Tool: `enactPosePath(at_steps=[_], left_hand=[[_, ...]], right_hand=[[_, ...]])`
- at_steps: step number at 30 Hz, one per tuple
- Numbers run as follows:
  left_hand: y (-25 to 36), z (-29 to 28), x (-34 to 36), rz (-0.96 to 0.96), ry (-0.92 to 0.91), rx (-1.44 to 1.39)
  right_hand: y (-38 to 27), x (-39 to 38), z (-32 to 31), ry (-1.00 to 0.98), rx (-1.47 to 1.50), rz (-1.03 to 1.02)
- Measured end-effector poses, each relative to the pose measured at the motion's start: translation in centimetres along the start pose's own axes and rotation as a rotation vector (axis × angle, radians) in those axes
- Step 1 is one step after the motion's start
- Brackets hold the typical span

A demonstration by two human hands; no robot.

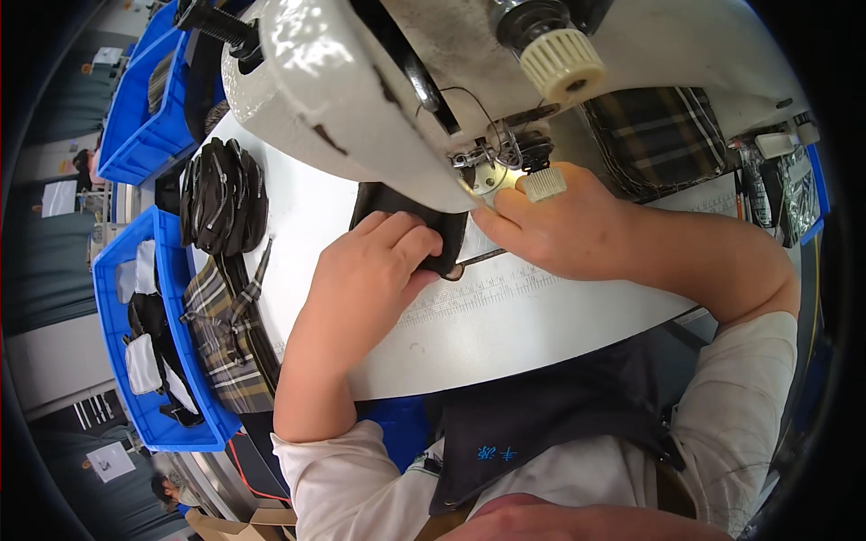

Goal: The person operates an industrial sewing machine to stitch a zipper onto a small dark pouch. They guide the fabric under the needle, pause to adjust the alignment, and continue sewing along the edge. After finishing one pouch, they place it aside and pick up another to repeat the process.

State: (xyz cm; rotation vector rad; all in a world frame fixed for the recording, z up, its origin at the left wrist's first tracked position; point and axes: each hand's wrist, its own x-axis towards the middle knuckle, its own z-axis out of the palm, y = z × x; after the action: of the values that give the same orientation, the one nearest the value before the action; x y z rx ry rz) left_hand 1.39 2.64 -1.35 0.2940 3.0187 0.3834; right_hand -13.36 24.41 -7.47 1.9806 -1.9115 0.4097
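Note:
A white sewing machine [311,99] stands over a white work table [469,338] with ruler markings. My left hand [383,257] grips a piece of dark fabric [451,236] lying left of the needle area, its fingers curled over the near edge. A narrow loop of trim shows at the fabric's near corner. Close by the presser foot [487,160], my right hand [559,225] has its fingers bent together under the machine head. Whatever lies between those fingertips is hidden. Thread runs down to the needle area.
Stacked dark zippered pieces [224,198] and plaid fabric [230,338] lie at the left. Blue bins [203,379] hold pieces beyond them. More plaid fabric [658,140] lies right of the machine, near a blue tray [819,194] with small tools and bags.

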Motion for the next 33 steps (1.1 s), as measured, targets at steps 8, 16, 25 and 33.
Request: enactPosePath(at_steps=[8, 16, 25, 33], left_hand=[[0.3, 0.9, 0.7, 0.106, 0.102, -0.242], [1.0, 1.7, 1.6, 0.251, 0.255, -0.256], [1.1, 3.6, 2.6, 0.057, 0.332, 0.228], [2.0, 3.8, 2.7, 0.023, 0.351, 0.288]], right_hand=[[-0.2, -0.2, 0.1, 0.039, -0.043, -0.027], [-0.4, -0.1, 0.3, 0.021, -0.010, -0.208], [-1.9, -0.5, 0.8, 0.023, -0.071, -0.166], [-2.5, -1.0, 0.2, -0.035, -0.205, -0.179]])
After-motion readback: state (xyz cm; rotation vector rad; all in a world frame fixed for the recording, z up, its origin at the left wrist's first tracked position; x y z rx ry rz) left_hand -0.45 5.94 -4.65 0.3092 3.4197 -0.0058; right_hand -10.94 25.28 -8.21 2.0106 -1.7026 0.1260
